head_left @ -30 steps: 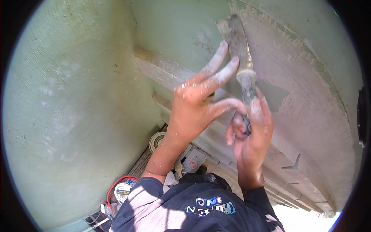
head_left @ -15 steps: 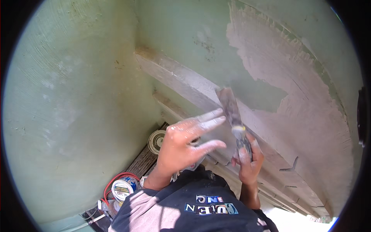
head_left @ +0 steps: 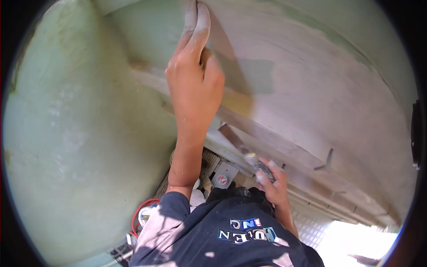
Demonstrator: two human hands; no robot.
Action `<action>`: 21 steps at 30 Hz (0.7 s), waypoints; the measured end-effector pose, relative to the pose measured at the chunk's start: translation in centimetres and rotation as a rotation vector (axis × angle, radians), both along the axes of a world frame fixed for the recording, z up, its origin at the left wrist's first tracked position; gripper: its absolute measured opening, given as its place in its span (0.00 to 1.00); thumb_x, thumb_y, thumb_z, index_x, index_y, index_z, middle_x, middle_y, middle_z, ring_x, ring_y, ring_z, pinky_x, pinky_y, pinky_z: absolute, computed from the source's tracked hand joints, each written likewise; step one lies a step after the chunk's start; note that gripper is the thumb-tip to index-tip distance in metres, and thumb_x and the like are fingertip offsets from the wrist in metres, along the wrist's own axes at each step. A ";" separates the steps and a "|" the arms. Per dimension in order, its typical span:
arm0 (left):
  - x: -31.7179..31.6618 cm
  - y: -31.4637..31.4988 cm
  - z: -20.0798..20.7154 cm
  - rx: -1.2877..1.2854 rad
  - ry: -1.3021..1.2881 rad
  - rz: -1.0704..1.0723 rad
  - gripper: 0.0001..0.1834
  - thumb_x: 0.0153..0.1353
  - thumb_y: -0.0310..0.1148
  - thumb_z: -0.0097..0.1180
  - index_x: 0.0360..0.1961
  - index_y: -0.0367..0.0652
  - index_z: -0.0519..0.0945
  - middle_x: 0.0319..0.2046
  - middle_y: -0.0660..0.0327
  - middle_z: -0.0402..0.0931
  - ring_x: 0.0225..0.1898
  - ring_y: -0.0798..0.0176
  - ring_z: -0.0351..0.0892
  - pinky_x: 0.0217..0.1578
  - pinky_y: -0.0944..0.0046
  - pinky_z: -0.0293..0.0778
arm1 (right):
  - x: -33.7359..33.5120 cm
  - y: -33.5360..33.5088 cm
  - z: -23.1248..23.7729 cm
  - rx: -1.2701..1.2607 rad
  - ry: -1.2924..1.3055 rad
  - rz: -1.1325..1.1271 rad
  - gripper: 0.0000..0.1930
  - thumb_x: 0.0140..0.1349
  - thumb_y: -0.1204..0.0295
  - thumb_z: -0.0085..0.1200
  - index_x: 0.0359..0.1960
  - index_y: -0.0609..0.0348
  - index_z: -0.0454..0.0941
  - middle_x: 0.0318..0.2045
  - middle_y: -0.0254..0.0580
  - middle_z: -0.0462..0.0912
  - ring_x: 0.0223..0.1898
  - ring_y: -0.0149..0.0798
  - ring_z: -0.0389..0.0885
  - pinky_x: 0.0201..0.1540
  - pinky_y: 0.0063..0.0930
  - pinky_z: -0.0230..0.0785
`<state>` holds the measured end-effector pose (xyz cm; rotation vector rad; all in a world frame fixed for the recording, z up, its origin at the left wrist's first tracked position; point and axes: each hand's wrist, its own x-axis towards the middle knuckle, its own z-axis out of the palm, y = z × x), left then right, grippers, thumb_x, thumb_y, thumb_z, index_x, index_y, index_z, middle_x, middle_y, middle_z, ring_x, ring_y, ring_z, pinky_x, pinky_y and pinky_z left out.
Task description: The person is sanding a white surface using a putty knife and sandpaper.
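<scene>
My left hand [head_left: 194, 78] is raised at the top centre, two whitened fingers stretched out together and the others curled in. Its fingertips reach up to the plastered wall [head_left: 275, 40]; whether they touch it I cannot tell. I see nothing held in it. Lower down, my right hand [head_left: 275, 183] is closed around the dark handle of a putty knife [head_left: 234, 139]. The knife's wide, dirty blade points up and left, below a ledge [head_left: 284, 142] that runs along the wall.
A bare green wall [head_left: 75, 133] curves along the left. Below it lie a red hose [head_left: 138, 213], a white tub [head_left: 144, 216] and a slatted wooden surface [head_left: 213, 159]. A dark bracket [head_left: 327, 161] sticks out of the ledge at right. Bright light falls at lower right.
My left hand has moved from beside the blade up to the wall, its thumb no longer spread. The right hand has lowered the putty knife, drawing it down and left.
</scene>
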<state>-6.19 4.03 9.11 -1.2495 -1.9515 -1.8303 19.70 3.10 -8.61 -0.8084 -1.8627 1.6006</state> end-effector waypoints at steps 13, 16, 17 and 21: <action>12.9 -6.8 -9.0 -0.380 -0.154 -0.578 0.17 0.63 0.27 0.61 0.53 0.36 0.87 0.43 0.52 0.90 0.41 0.61 0.87 0.45 0.65 0.78 | 12.5 1.0 -1.6 0.064 0.002 -0.016 0.21 0.69 0.67 0.62 0.60 0.62 0.79 0.35 0.46 0.87 0.35 0.34 0.85 0.43 0.30 0.75; 13.4 -7.5 -14.7 -0.499 -0.160 -0.353 0.16 0.65 0.31 0.64 0.52 0.37 0.87 0.40 0.51 0.90 0.40 0.58 0.88 0.45 0.63 0.78 | 16.1 1.0 -1.5 0.073 -0.015 -0.081 0.19 0.68 0.65 0.64 0.56 0.60 0.80 0.30 0.46 0.86 0.31 0.35 0.85 0.39 0.31 0.75; 13.9 -7.9 -16.5 -0.561 -0.057 -0.214 0.16 0.65 0.31 0.65 0.52 0.38 0.88 0.40 0.50 0.89 0.41 0.56 0.89 0.46 0.61 0.78 | 17.3 1.1 -1.3 0.052 -0.044 -0.089 0.17 0.67 0.65 0.65 0.53 0.61 0.81 0.28 0.44 0.85 0.29 0.33 0.83 0.38 0.30 0.74; 16.5 -10.4 -19.8 -0.686 -0.044 -0.033 0.15 0.64 0.31 0.65 0.51 0.38 0.88 0.39 0.47 0.88 0.42 0.51 0.89 0.48 0.58 0.79 | 19.8 1.4 -1.4 0.092 -0.025 -0.075 0.14 0.67 0.66 0.65 0.49 0.62 0.81 0.27 0.40 0.83 0.28 0.31 0.80 0.36 0.28 0.72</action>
